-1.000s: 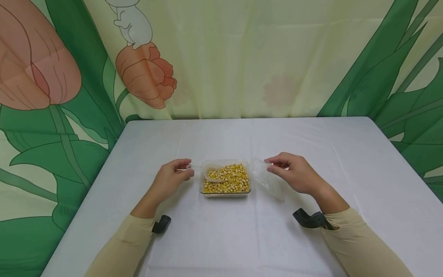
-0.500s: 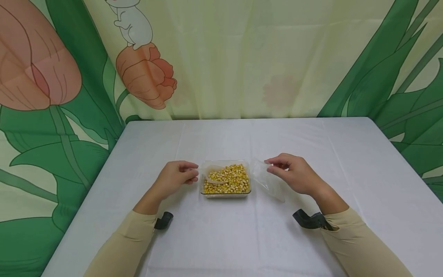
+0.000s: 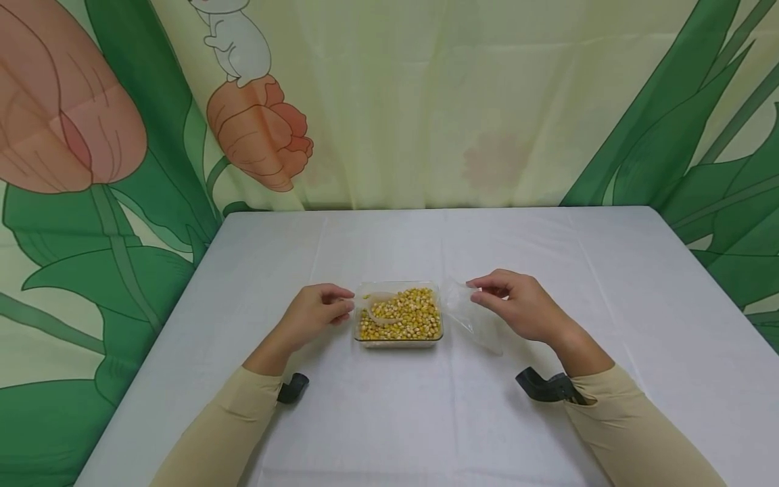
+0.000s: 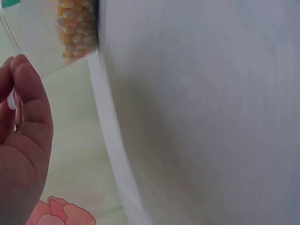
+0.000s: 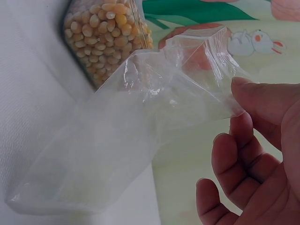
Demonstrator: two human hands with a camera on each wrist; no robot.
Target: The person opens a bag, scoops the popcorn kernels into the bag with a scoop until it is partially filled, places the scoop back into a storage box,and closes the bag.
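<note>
At the far left of the head view, a fabric backdrop [image 3: 377, 101] with printed flowers and leaves runs behind the desk [image 3: 389, 419], which has a white covering. At the lower left, a beige left sleeve [image 3: 225, 426] leads to a black wrist mount [image 3: 294, 387] and the left hand [image 3: 310, 314]. This hand, left of centre, pinches the handle end of a pale, translucent scoop [image 3: 382, 296] between bent fingers and thumb. The head of the scoop rests among the yellow corn kernels [image 3: 416, 314] at the left side of a clear rectangular container [image 3: 398, 340], which stands upright at the centre of the frame. Just right of the container is a clear plastic bag [image 5: 117, 126]; whether the two touch cannot be told. The right hand [image 3: 517, 304], right of centre, pinches the upper edge of the bag between thumb and index finger, the remaining fingers loosely bent. A beige right sleeve [image 3: 639, 433] fills the lower right.
</note>
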